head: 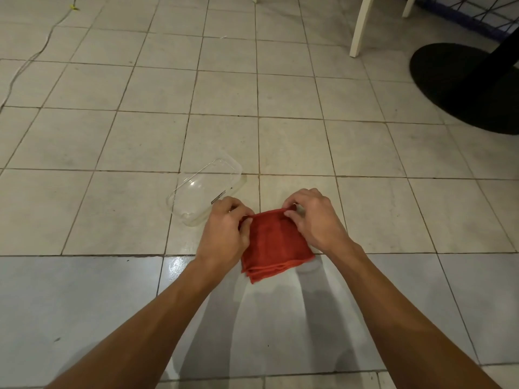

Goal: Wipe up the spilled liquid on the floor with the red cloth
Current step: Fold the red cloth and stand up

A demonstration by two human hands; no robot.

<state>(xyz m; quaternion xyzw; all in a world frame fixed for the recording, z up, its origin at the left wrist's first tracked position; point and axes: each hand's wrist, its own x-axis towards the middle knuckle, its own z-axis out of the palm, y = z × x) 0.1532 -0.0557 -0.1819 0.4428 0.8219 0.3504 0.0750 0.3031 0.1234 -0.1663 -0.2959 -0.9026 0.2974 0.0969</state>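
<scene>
Two hands on the red cloth (276,245), one at each far corner.

- Left hand (224,234): fingers curled, thumb and fingertips pinching the cloth's corner at 10 o'clock.
- Right hand (316,217): fingers bent over the far edge, pinching the corner at 1 o'clock. Both hands clamped on fabric, neither loose.
- Cloth: folded into a rough square, several layers stacked and showing along the near edge at 6 o'clock. It sits low over the tiled floor (112,136), dead centre between my forearms. I cannot tell whether its underside touches the tile. A grey shadow falls on the tile at 6 o'clock of it.
- Spill: a bright glossy patch (175,262) on the tile at 8 o'clock of the cloth, just beside my left wrist. Whether this is liquid or lamp glare, I cannot tell.
- Clear plastic container (203,192): lying on the floor at 10 o'clock of the cloth, just beyond my left knuckles, near them but apart.
- Black round base (460,88): well away at 2 o'clock.
- White furniture leg (361,26): far off at 1 o'clock.
- Thin cable (36,53): trailing across the tiles far out at 10 o'clock.
</scene>
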